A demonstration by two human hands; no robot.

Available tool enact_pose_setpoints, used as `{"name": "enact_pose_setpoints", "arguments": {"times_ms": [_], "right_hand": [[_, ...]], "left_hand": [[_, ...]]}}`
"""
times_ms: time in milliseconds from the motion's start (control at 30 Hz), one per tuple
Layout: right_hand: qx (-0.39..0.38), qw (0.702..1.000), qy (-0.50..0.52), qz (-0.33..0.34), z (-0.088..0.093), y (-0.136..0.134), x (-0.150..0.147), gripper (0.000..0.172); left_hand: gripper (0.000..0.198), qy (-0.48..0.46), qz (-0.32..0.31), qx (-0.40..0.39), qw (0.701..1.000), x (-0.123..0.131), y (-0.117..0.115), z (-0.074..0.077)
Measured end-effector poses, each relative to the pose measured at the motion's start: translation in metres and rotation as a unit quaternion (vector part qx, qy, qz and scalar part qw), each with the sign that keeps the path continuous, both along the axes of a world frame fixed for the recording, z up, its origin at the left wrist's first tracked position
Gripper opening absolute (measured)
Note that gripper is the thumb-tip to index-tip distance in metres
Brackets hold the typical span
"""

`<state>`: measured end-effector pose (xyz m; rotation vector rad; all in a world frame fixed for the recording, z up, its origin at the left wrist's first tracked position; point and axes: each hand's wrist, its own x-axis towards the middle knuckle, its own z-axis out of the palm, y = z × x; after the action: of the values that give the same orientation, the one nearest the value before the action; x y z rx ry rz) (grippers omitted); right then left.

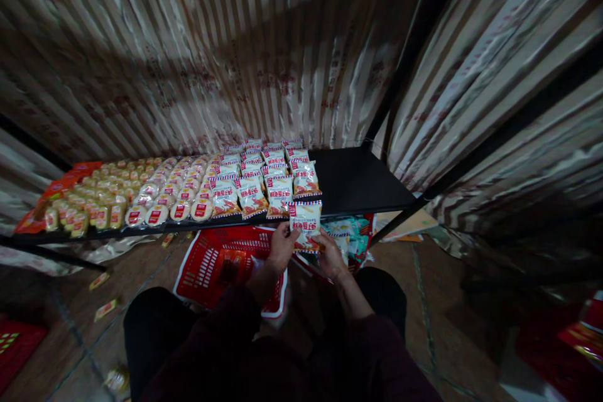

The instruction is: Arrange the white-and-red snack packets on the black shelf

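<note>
Between my two hands is a white snack packet (pixel 306 221) with red lettering and a striped top edge, held just in front of the shelf edge. My left hand (pixel 281 246) grips its left side, and my right hand (pixel 332 255) grips its lower right corner. Behind it, rows of matching snack packets (pixel 251 191) stand on the black shelf (pixel 355 182). The held packet is close to the front of the rightmost row; whether it touches the shelf cannot be made out.
Round wrapped cakes (pixel 156 215) and small yellow packets (pixel 102 217) fill the shelf's left part, beside an orange bag (pixel 31 221). Below stand a red basket (pixel 181 279) and another holding teal packets (pixel 360 245). Dark posts (pixel 400 226) frame the shelf. Loose packets (pixel 105 309) lie on the floor.
</note>
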<state>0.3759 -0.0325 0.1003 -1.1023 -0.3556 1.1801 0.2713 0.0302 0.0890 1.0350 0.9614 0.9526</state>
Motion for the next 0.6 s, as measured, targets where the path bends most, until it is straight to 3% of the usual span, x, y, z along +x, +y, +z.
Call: {"name": "enact_pose_setpoints", "arguments": {"times_ms": [333,600], "right_hand": [[0.001,1.000,-0.003,-0.003,-0.003,0.004,0.022,0.035],[-0.012,0.999,-0.022,-0.034,0.000,0.012,0.038,0.040]], "left_hand": [[0.021,0.024,0.010,0.026,0.999,0.021,0.007,-0.017],[0.018,0.078,0.007,0.053,0.996,0.034,0.015,0.003]]}}
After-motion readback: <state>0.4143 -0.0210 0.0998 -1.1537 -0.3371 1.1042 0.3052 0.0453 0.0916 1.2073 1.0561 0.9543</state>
